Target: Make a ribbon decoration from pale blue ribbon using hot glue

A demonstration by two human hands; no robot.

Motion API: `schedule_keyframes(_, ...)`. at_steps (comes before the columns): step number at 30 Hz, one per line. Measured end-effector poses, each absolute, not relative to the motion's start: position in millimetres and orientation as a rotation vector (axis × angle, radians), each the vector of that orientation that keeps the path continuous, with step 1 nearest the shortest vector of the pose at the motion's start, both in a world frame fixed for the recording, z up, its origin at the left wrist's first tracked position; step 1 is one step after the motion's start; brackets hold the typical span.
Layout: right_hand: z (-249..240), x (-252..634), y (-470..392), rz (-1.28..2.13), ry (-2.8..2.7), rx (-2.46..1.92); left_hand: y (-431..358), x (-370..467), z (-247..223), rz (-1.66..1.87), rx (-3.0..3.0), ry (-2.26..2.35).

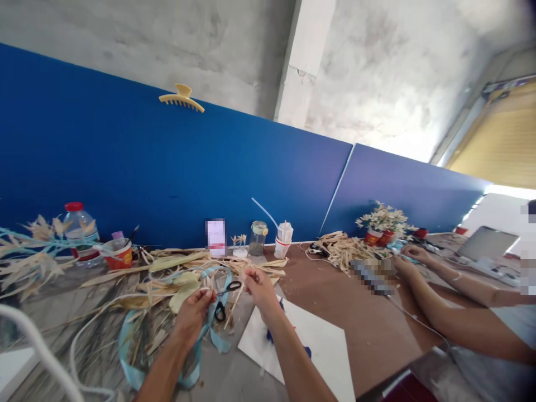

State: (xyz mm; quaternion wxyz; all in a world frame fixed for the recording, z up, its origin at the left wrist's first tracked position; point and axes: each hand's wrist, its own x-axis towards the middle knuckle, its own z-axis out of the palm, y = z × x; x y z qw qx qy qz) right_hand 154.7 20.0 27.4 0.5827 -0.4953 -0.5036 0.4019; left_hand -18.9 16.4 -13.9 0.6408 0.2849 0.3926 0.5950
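Blue partition panels (188, 173) stand behind a long table (318, 285), partly grey and partly brown. On the grey part, dry pale husk strips (180, 260) lie in a loose heap, and a flat light blue ribbon (124, 346) winds among them. Scissors with black ring handles (219, 305) are between the person's two hands. The left hand (194, 311) has its thumb and fingers drawn together close to the scissors; what this grip pinches cannot be told. The right hand (260, 286) also has its fingertips brought together, their content too small to tell. Near its forearm lies a flat white board (330, 340) bearing dark blue pieces (307, 352). Behind stands a phone with lit screen (216, 234); farther right, a co-worker's hands (402, 267) are near pale flowers in red cups (386, 216).
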Motion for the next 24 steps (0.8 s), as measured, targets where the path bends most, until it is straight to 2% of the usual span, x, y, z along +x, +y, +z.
schedule_keyframes(4, 29.8, 186.5, -2.3, 0.757, -1.320, -1.311, 18.9, -17.2, -21.3, 1.348, 0.699, 0.873)
schedule_keyframes(10, 1.8, 249.1, -59.1, 0.328, -1.563, -1.852, 21.1, -14.5, -23.0, 1.392, 0.864, 0.919)
schedule_keyframes(18, -7.4, 254.9, -93.6, 0.371, -1.799, -2.193, 18.3, -14.2, -12.5, 1.385, 1.019, 0.963)
schedule_keyframes(24, -1.2, 243.4, -87.2, 0.383, -1.890, -2.210, 13.2, -16.7, -8.5, 1.351, 0.966, 0.849)
